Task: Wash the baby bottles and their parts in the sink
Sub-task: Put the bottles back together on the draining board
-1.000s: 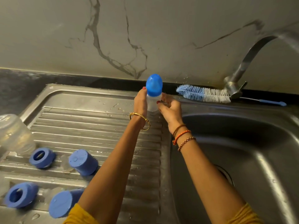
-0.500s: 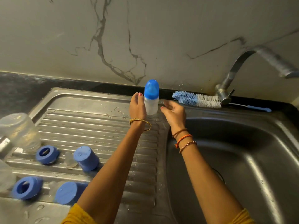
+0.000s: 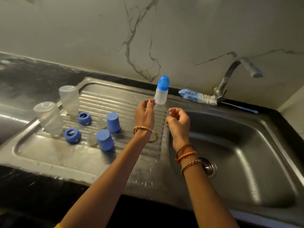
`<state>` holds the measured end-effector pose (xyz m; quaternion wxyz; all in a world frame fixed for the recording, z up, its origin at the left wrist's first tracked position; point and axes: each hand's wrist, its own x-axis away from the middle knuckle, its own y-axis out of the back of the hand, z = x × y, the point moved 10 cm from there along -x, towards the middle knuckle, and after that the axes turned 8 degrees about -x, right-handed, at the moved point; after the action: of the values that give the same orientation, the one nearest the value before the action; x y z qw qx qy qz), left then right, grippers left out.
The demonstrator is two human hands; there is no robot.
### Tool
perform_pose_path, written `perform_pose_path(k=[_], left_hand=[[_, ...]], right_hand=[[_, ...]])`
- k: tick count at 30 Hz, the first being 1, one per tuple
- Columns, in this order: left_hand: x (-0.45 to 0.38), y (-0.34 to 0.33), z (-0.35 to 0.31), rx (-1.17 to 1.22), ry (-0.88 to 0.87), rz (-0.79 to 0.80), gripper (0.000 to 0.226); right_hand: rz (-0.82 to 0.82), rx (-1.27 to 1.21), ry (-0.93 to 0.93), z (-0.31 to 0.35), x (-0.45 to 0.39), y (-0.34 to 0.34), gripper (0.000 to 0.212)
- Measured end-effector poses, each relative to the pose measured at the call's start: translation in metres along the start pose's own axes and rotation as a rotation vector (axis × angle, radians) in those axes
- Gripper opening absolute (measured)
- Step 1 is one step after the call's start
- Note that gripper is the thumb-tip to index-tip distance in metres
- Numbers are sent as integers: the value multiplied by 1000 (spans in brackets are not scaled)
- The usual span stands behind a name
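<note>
Marble-veined wall behind, steel drainboard (image 3: 115, 102) below: the small capped baby bottle (image 3: 161, 92) stands upright at its back edge, let go, both hands (image 3: 144, 115) (image 3: 178, 121) loosely curled and empty just beside it. A brushing left fingertip could tip it into the sink basin (image 3: 246, 153).

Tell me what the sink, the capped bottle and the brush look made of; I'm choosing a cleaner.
The sink looks like stainless steel: grey, brushed, with soft reflections. The capped bottle looks like plastic: a cloudy, translucent body under an opaque, glossy blue cap. The brush has blue and white bristles, probably nylon, on what seems a thin wire stem with a blue tip.
</note>
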<state>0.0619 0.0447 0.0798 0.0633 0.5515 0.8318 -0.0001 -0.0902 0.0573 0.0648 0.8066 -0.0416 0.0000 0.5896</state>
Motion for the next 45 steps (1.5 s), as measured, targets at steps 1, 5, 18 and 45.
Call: perform_pose_path(k=[1,5,18,45], left_hand=[[7,16,1,20,5,-30,18],[28,88,8,49,-21,-181,17],[-30,303,90,201,312,-544,17],[-65,251,61,102,330,-74,33]], right_hand=[[2,-12,-15,-3,11,-5,25],[-9,-27,23,-4,59,-30,27],[303,186,205,30,123,-242,28],[141,229,138,41,91,-218,56]])
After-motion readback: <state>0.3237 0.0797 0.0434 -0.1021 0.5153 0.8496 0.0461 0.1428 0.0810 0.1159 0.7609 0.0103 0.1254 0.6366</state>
